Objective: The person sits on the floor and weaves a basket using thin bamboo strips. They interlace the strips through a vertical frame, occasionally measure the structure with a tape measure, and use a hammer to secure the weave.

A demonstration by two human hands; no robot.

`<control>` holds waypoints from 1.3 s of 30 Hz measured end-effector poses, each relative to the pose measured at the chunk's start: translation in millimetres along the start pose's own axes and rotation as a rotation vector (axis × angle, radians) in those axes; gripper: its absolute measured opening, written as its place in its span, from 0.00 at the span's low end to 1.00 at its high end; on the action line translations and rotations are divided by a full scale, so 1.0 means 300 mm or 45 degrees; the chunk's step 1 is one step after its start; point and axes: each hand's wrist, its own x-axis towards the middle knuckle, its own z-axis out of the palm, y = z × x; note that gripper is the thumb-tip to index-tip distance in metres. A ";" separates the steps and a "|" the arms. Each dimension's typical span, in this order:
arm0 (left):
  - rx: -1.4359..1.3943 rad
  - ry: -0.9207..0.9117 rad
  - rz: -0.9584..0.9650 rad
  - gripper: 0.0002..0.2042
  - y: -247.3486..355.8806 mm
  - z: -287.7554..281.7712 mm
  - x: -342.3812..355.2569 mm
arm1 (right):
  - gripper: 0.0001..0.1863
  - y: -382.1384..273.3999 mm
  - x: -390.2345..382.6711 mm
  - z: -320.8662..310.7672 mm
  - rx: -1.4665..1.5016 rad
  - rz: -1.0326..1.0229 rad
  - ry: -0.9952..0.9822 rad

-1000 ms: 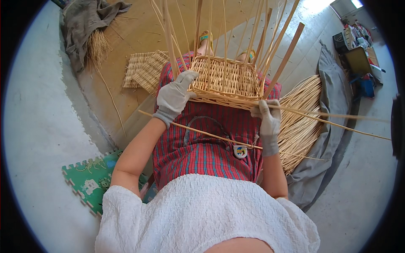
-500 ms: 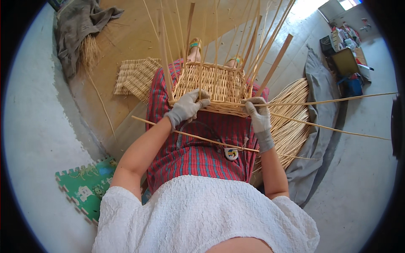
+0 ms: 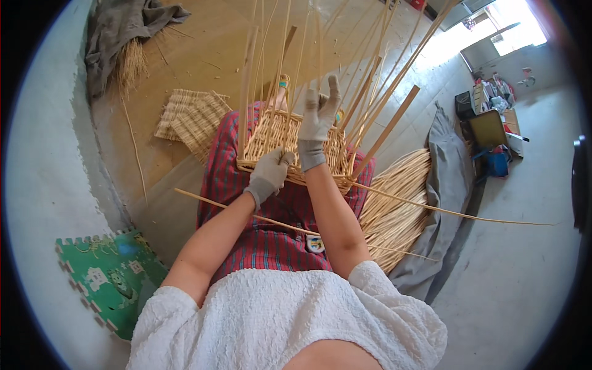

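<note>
Head cam: part-made wicker basket (image 3: 260, 140) sits on the lap (image 3: 216, 161), just beyond the L hand & under the R. Base looks done, i.e. rods packed tight edge to edge, as far as the hands let it show. Sides look barely begun: only a low woven band shows along the near edge, & stakes (image 3: 387, 131), flat + thin, stand bare above it. So most of the wall height is unwoven, at a guess. One long rod (image 3: 441, 209) sticks out R from the basket's near R corner, far end free; prob. a weaver not fully worked in, tho its inner end is hard to trace.

L hand (image 3: 269, 173): gloved, at basket's near edge, thumb & fingers closed, apparently pinching the rim; which strand exactly, can't tell. R hand (image 3: 316, 123): gloved, raised over the basket, thumb & forefinger spread, forefinger pointing up among the stakes; whether it touches one, can't tell.

Stock: loose rod (image 3: 213, 201) lies across, on the near side of the basket, not woven in; big rod bundle (image 3: 398, 206) R of basket, w/ grey cloth (image 3: 445, 169) just outside it. L of basket, woven panels (image 3: 196, 121) overlap, apart from it; they look complete.
</note>
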 end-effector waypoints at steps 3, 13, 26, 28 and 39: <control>-0.048 -0.006 0.011 0.11 -0.040 0.010 0.009 | 0.29 -0.054 -0.089 -0.066 0.113 0.104 0.048; -0.144 -0.142 -0.001 0.04 -0.008 -0.007 -0.011 | 0.20 -0.091 -0.407 -0.448 0.381 0.217 0.271; 0.084 0.340 0.681 0.12 0.057 0.023 -0.062 | 0.17 -0.082 -0.384 -0.490 0.606 0.509 0.309; 0.530 0.142 0.609 0.14 0.123 0.100 -0.079 | 0.16 -0.060 -0.418 -0.482 0.576 0.444 0.369; -0.208 -0.596 -0.050 0.19 0.002 0.187 0.072 | 0.07 -0.154 -0.377 -0.757 0.219 0.607 0.266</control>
